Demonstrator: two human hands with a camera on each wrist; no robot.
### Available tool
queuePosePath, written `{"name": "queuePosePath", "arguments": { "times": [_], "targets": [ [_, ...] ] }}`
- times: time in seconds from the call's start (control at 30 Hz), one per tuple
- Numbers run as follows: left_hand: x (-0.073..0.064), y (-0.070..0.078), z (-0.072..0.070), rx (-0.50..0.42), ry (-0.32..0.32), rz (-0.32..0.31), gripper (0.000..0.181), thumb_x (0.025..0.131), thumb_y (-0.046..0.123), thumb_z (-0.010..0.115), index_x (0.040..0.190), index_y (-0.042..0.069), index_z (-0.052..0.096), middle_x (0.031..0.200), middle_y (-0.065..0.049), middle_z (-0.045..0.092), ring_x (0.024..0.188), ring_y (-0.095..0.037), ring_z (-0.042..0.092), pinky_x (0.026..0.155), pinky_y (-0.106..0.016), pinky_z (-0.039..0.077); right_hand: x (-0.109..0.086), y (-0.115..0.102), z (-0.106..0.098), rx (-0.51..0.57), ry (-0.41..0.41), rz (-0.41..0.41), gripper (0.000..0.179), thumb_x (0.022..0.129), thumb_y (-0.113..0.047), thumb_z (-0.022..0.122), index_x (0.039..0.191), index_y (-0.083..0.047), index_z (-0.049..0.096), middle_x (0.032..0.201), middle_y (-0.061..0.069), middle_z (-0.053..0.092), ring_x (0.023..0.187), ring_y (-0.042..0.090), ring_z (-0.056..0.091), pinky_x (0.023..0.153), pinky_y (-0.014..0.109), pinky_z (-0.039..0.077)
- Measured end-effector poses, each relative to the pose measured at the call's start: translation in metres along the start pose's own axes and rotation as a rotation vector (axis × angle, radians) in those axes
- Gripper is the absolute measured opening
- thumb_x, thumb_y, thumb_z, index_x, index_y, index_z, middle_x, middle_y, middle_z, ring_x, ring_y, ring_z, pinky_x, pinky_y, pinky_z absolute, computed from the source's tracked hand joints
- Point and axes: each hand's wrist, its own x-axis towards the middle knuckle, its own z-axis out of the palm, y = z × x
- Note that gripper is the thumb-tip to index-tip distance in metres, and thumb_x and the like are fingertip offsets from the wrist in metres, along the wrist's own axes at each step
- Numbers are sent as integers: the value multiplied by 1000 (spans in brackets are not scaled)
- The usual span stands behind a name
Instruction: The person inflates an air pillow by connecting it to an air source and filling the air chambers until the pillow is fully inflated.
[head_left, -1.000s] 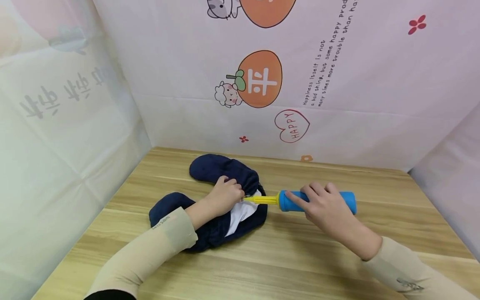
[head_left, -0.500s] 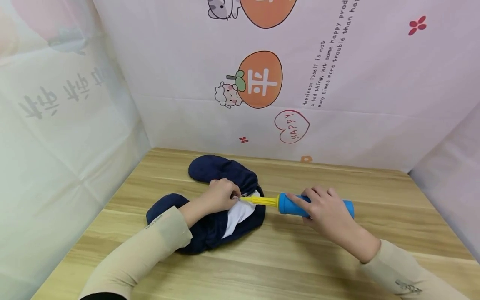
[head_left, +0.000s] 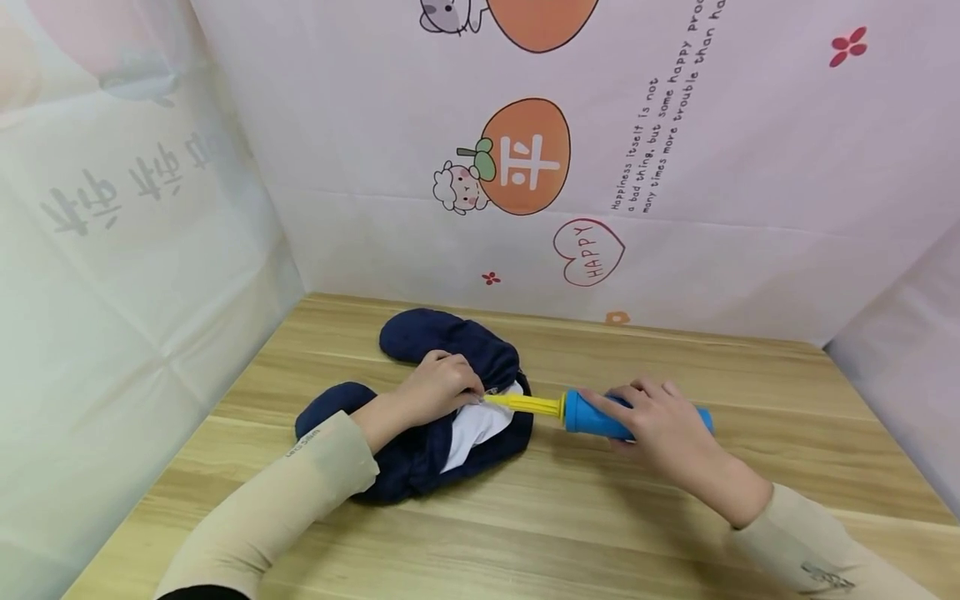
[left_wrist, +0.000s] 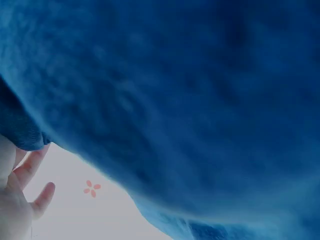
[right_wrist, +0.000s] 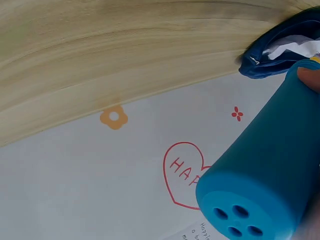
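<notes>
Right hand [head_left: 663,425]'s wrapped round a blue pump [head_left: 592,415], and the left hand [head_left: 435,389]'s pinching its yellow nozzle [head_left: 531,405] right at the tip, just over a navy U-shaped pillow [head_left: 427,462] lying on the bench [head_left: 600,533].

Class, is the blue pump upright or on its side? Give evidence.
On its side: the right hand holds the pump sideways, yellow nozzle toward the left hand.

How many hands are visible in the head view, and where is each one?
2: the left hand is at the tip of the yellow nozzle, over the navy cushion; the right hand grips the blue pump.
</notes>
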Motion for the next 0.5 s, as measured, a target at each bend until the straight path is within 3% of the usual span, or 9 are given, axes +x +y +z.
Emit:
{"name": "queuePosePath", "arguments": {
  "times": [0.13,0.33,0.5],
  "targets": [
    [-4,-3,-1,24,66,48,9,95,14,75,101,16,80,100,5,74,104,-17,64,100,-52,46,2,2,1,7,41,-24,79,60,-26,100,132,-14,71,98,9,74,88,29,63,66,41,49],
    [-8,-4,0,33,95,86,10,94,11,75,102,14,81,99,2,75,105,-20,66,105,-63,42,2,4,4,-22,69,-63,79,59,-26,101,131,-14,71,98,10,72,87,30,63,64,40,49],
    [-9,-5,3,63,117,114,9,93,11,77,101,13,81,97,3,75,103,-19,65,104,-64,42,2,5,4,-67,93,-103,81,57,-27,101,131,-15,71,100,13,71,88,32,63,61,39,48]
  ]
}}
